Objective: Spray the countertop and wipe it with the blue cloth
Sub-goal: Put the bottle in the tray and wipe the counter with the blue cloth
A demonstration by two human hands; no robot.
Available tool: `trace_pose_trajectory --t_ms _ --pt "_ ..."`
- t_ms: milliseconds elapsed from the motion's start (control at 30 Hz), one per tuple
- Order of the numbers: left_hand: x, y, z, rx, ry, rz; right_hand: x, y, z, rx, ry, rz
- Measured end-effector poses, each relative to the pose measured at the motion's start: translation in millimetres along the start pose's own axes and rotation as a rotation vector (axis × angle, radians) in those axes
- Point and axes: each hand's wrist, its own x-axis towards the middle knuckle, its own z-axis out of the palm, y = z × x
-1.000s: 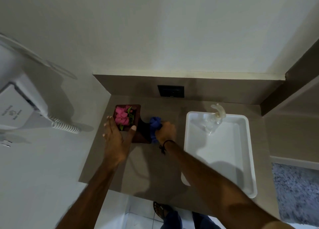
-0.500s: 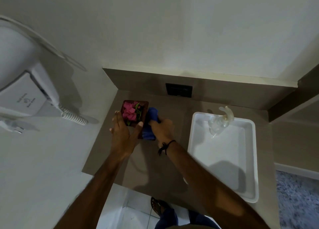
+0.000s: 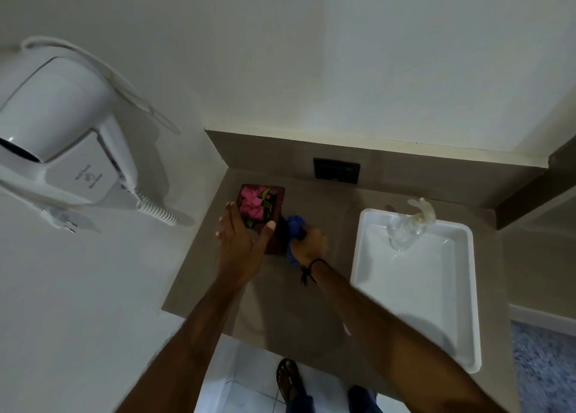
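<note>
The brown countertop (image 3: 280, 313) runs from the left wall to a white sink. My right hand (image 3: 310, 246) is closed around the bunched blue cloth (image 3: 294, 225) and presses it on the counter beside a dark wooden box of pink flowers (image 3: 260, 207). My left hand (image 3: 241, 241) grips that box from its near side, thumb on the right edge, fingers on the left. No spray bottle is in view.
A white rectangular sink (image 3: 414, 281) with a clear faucet (image 3: 420, 214) fills the counter's right side. A dark wall outlet (image 3: 336, 170) sits on the backsplash. A white wall-mounted hair dryer (image 3: 59, 126) hangs at left. My sandalled foot (image 3: 290, 381) stands on the tiled floor.
My right hand has slid the blue cloth back and forth beside the flower box. My left hand has stayed on the box. The camera has shifted slightly.
</note>
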Motion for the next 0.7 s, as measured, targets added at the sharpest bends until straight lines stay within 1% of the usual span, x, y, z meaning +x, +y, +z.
trace_pose_trajectory --t_ms 67,133,200,300,367,400,433,467,500,533,567,600,633,700 --pt "1 1 1 0.004 -0.001 -0.013 0 -11 -5 0.05 -0.02 -0.012" --pt "2 1 1 0.005 0.004 -0.017 -5 -23 -11 0.159 -0.011 -0.018" --pt "3 2 0 0.005 -0.003 -0.012 -14 -36 -22 0.332 -0.002 -0.009" --pt "3 6 -2 0.052 -0.03 -0.039 -34 -44 -43 0.64 -0.063 0.024" --pt "2 13 -7 0.131 -0.055 -0.074 -49 -39 -59 0.739 -0.094 0.031" --pt "-1 17 -10 0.173 -0.031 -0.069 -56 -34 -67 0.776 -0.109 0.042" --pt "-7 22 -14 0.211 0.031 -0.024 -64 -30 -72 0.818 -0.117 0.046" --pt "-14 28 -15 0.227 0.127 0.064 -70 -24 -78 0.852 -0.117 0.048" --pt "-22 34 -14 0.205 0.222 0.192 -74 -19 -83 0.878 -0.105 0.052" --pt "-31 40 -9 0.144 0.274 0.335 -79 -12 -89 0.899 -0.083 0.059" --pt "-40 46 -1 0.063 0.255 0.442 -82 -4 -94 0.922 -0.068 0.065" --pt "-49 52 7 -0.04 0.155 0.48 -85 4 -101 0.938 -0.052 0.075" --pt "-57 58 17 -0.16 0.003 0.451 -88 13 -107 0.963 -0.042 0.086" --pt "-66 68 39 -0.385 -0.309 0.291 -94 30 -120 0.993 -0.031 0.11"
